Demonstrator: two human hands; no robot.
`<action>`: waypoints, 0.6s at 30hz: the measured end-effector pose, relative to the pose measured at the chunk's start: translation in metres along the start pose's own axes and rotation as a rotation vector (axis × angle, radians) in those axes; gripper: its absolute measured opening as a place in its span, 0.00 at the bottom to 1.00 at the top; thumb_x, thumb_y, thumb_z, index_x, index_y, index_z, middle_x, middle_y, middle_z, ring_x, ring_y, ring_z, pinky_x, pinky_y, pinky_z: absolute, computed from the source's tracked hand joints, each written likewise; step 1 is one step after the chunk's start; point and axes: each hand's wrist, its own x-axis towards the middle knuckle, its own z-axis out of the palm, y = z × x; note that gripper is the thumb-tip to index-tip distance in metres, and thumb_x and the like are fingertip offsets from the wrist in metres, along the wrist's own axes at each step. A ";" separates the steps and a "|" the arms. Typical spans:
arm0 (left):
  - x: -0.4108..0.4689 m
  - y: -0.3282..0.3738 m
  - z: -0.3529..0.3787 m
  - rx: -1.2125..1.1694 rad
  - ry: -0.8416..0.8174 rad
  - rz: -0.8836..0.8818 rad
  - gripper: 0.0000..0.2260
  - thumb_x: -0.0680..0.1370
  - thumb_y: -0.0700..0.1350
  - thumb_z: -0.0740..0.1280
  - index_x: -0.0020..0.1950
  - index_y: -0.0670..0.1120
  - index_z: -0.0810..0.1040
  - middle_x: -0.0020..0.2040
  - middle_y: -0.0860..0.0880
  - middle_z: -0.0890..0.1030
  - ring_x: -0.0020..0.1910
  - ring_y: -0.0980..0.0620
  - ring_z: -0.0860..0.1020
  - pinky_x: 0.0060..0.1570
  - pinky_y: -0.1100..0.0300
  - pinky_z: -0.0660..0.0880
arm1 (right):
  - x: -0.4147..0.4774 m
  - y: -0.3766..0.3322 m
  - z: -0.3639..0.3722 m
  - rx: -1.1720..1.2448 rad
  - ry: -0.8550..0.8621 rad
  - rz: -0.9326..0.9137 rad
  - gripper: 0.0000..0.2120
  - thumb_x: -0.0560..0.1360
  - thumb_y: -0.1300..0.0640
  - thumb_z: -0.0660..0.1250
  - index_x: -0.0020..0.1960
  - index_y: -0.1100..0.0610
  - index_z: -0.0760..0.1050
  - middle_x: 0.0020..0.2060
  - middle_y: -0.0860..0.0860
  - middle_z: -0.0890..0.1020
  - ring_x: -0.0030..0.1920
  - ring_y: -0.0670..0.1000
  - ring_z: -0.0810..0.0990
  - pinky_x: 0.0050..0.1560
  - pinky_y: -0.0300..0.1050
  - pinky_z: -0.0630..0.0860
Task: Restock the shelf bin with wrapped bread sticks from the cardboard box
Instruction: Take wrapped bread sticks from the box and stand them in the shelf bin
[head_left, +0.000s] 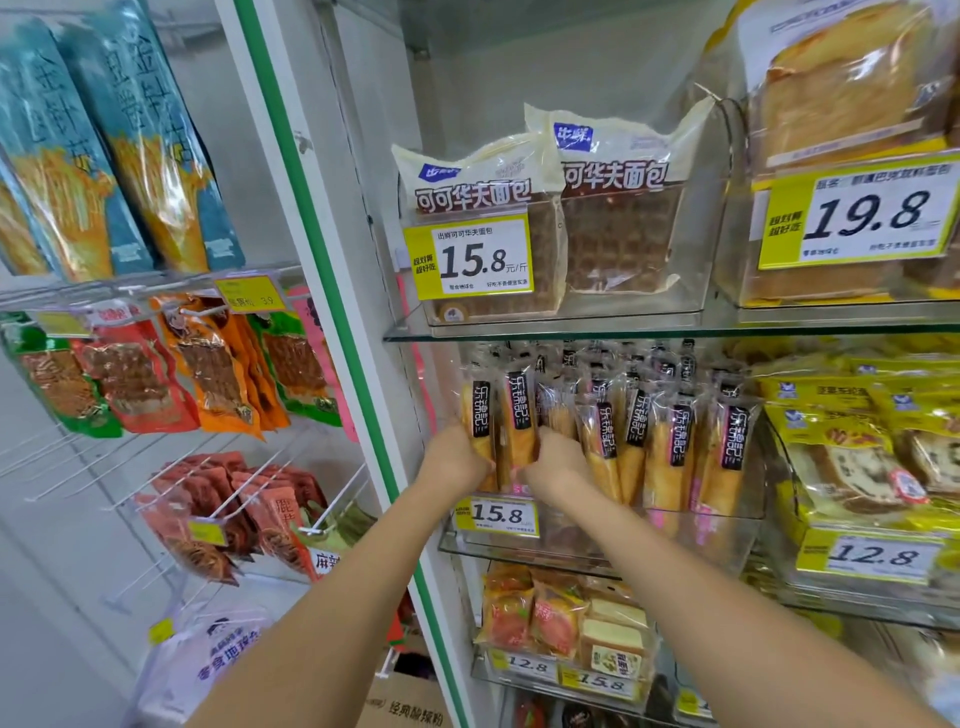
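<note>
Several wrapped bread sticks (670, 441) with black labels stand upright in a clear shelf bin (717, 540) on the middle shelf. My left hand (457, 457) grips the leftmost stick (480, 415) near its lower half. Beside it, my right hand (553, 462) holds the neighbouring stick (519, 421). Both hands sit at the bin's left end, above the 15.8 price tag (496, 515). A corner of the cardboard box (405, 701) shows at the bottom, between my forearms and the shelf frame.
A glass shelf (519, 330) lies just above the bin, carrying cocoa waffle bread packs (613, 208). Yellow cake packs (857, 457) sit to the right. The white and green shelf post (332, 291) stands to the left, with hanging snack bags (156, 384) on wire hooks beyond it.
</note>
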 end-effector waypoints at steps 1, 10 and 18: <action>0.000 -0.003 0.001 -0.007 -0.004 0.006 0.24 0.70 0.41 0.73 0.63 0.40 0.69 0.56 0.42 0.79 0.56 0.43 0.78 0.53 0.56 0.75 | -0.003 0.001 0.001 0.005 0.008 -0.021 0.21 0.73 0.59 0.70 0.65 0.59 0.69 0.59 0.56 0.78 0.58 0.57 0.77 0.55 0.46 0.74; -0.005 0.011 -0.004 0.189 -0.115 -0.045 0.14 0.70 0.42 0.73 0.53 0.41 0.75 0.44 0.46 0.78 0.46 0.47 0.77 0.47 0.59 0.76 | -0.005 -0.007 -0.021 -0.148 -0.213 0.125 0.14 0.74 0.58 0.70 0.56 0.63 0.76 0.46 0.54 0.77 0.45 0.53 0.75 0.42 0.42 0.72; -0.005 0.021 -0.009 0.265 -0.084 -0.017 0.17 0.71 0.52 0.73 0.51 0.42 0.77 0.47 0.47 0.80 0.49 0.47 0.79 0.43 0.58 0.74 | -0.002 -0.002 -0.019 -0.177 -0.297 0.187 0.26 0.76 0.47 0.67 0.65 0.65 0.69 0.57 0.59 0.78 0.51 0.56 0.80 0.41 0.45 0.76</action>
